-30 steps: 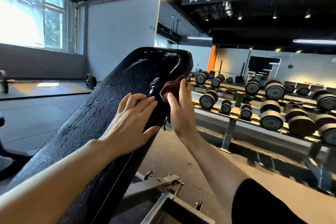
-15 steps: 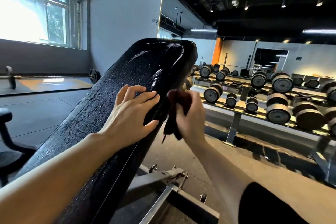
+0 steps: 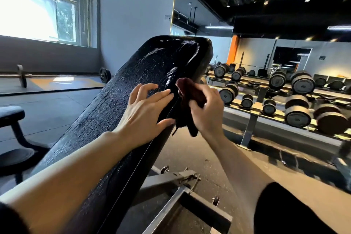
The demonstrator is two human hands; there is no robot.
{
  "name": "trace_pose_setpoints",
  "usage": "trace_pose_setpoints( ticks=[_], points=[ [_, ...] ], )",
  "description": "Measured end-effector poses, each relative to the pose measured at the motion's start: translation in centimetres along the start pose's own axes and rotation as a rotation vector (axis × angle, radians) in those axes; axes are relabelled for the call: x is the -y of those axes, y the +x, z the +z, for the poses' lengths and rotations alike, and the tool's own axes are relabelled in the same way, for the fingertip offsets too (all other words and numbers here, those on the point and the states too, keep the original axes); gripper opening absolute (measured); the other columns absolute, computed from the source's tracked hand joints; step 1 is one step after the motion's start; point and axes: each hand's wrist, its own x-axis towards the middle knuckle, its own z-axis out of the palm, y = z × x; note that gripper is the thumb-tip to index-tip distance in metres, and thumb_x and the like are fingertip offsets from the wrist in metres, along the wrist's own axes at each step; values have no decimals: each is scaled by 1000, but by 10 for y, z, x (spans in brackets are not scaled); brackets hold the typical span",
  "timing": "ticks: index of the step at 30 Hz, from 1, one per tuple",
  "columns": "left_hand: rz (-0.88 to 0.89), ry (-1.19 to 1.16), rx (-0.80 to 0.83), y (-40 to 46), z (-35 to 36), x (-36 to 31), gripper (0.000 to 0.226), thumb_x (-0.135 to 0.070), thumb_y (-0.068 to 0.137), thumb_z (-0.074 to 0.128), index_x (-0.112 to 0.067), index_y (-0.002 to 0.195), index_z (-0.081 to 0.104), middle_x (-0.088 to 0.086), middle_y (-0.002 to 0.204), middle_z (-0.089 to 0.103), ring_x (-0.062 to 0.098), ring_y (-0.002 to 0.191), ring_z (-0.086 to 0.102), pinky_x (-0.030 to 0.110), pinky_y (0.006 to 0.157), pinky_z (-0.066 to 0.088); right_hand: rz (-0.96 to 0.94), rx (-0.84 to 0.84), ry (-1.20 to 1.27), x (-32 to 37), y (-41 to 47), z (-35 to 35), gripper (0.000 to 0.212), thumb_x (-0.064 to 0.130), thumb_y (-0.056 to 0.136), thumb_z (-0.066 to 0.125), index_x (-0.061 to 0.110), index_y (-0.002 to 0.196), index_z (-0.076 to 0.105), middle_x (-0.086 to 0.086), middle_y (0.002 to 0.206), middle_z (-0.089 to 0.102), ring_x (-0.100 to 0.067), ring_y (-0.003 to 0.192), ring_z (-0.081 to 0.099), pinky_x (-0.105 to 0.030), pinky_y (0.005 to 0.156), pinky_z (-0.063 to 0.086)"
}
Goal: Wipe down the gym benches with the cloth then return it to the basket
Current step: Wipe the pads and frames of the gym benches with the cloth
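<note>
A black inclined bench pad [image 3: 121, 112] slopes up through the middle of the view, its surface wet with droplets and streaks. My left hand [image 3: 144, 114] rests flat on the pad's right half, fingers spread, thumb at the edge. My right hand [image 3: 207, 112] grips a dark maroon cloth [image 3: 190, 100] against the pad's right side edge, with a tail of cloth hanging below the hand. No basket is in view.
The bench's grey steel frame [image 3: 176, 188] lies on the floor below. A dumbbell rack [image 3: 284, 100] runs along the mirrored wall at right. A barbell [image 3: 57, 76] lies on the floor at back left, and another black seat [image 3: 11, 114] stands at far left.
My right hand slid the cloth down the pad's side edge and then shifted slightly up again. My left hand has stayed on the pad.
</note>
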Motion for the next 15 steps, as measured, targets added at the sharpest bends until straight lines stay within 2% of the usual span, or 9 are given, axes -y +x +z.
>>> trace_pose_setpoints(
  ticks=[2, 5, 8, 11, 13, 15],
  points=[
    [-48, -43, -70, -9, -5, -7, 68, -56, 84, 49, -14, 137, 52, -4, 139, 54, 24, 133, 33, 44, 113, 20, 82, -22, 25, 0, 8, -4, 46, -2, 80, 62, 9, 125, 62, -12, 116, 60, -18, 103, 54, -5, 90, 35],
    [-136, -103, -145, -34, -14, -10, 55, -44, 83, 54, -15, 130, 58, -3, 133, 55, 23, 127, 34, 49, 108, 33, 120, -18, 102, 12, -8, 7, 55, -9, 79, 56, 11, 131, 59, -11, 121, 54, -23, 112, 52, -21, 102, 42],
    [-183, -128, -125, -66, -19, -14, 51, -31, 78, 63, -17, 127, 60, -4, 128, 54, 23, 122, 36, 49, 103, 38, 64, 4, 133, 21, -58, 14, 56, -12, 76, 56, 9, 127, 60, -10, 116, 51, -16, 107, 50, -20, 99, 43],
    [-203, -144, -89, -93, -18, -20, 49, -28, 78, 64, -15, 125, 61, -2, 124, 56, 24, 117, 40, 50, 100, 41, 5, 157, 149, 24, -112, 4, 47, -4, 75, 62, 12, 120, 62, -9, 111, 53, -7, 100, 49, -23, 92, 50],
    [-234, -156, -71, -106, -19, -20, 48, -29, 79, 64, -14, 125, 61, -1, 121, 56, 24, 114, 43, 52, 99, 42, -3, 252, 176, 25, -125, -7, 47, -2, 74, 66, 14, 118, 65, -7, 108, 57, -8, 99, 51, -21, 91, 47],
    [-264, -148, -52, -118, -21, -19, 50, -30, 80, 63, -13, 127, 61, 0, 120, 56, 23, 112, 46, 53, 98, 42, 38, 183, 162, 26, -111, -14, 49, -4, 76, 67, 13, 121, 64, -7, 111, 60, -11, 102, 52, -11, 94, 40]
  ],
)
